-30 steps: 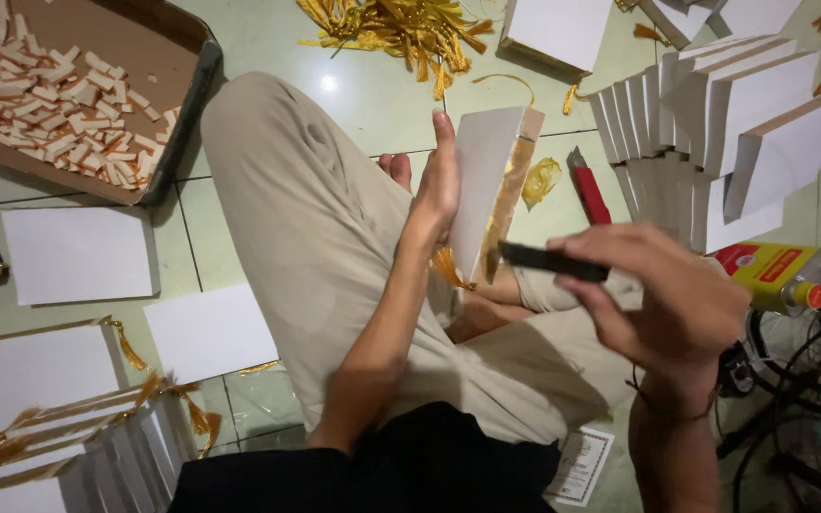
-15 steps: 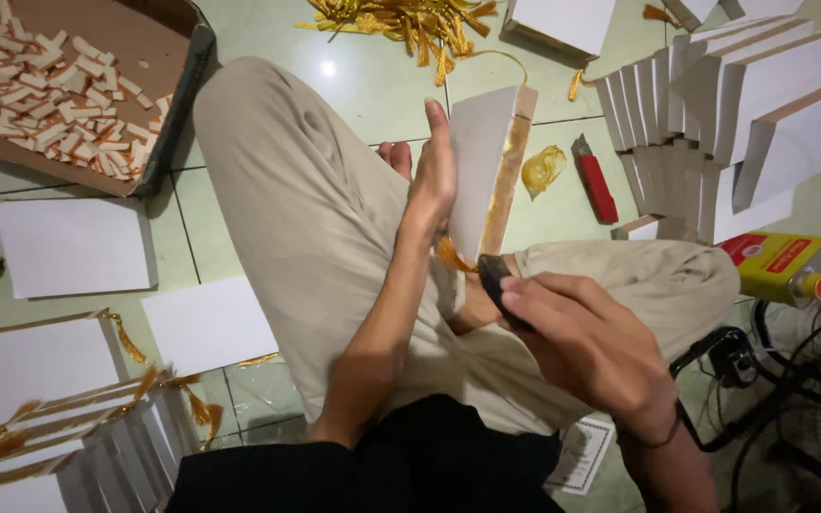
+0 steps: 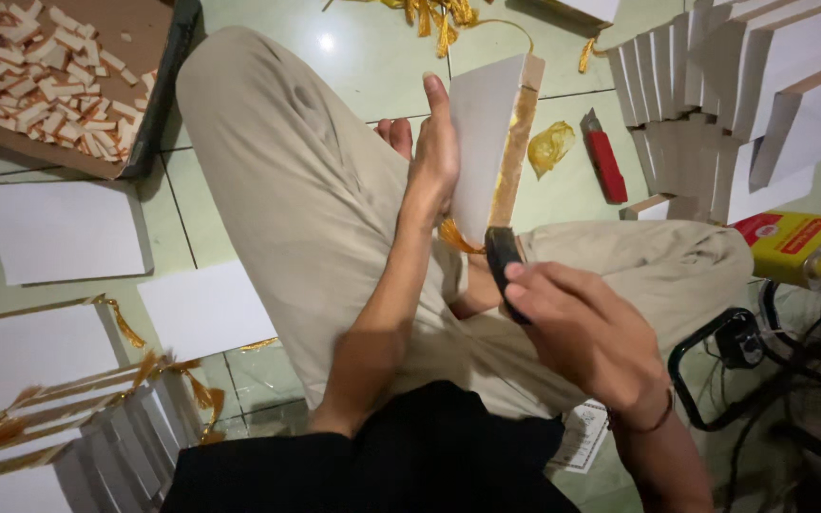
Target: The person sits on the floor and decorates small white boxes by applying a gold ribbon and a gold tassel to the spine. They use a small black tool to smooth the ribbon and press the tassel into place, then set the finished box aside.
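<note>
Left hand [image 3: 434, 152] holds the upright white board [image 3: 482, 142], gold-edged; right hand [image 3: 586, 332] grips a black tool [image 3: 503, 258].

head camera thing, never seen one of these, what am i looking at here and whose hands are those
The picture comes from a camera worn on a person's head, looking down, so both hands are the wearer's own. The person sits on a tiled floor in beige trousers.

The left hand holds a white board upright; a yellowish strip runs along its edge. The right hand grips a dark tool at the bottom of that strip. What kind of tool it is cannot be told.

On the floor lie a cardboard box of small pale pieces, flat white sheets, stacks of white boards, a red utility knife, a yellow tin can and yellow scraps.
</note>
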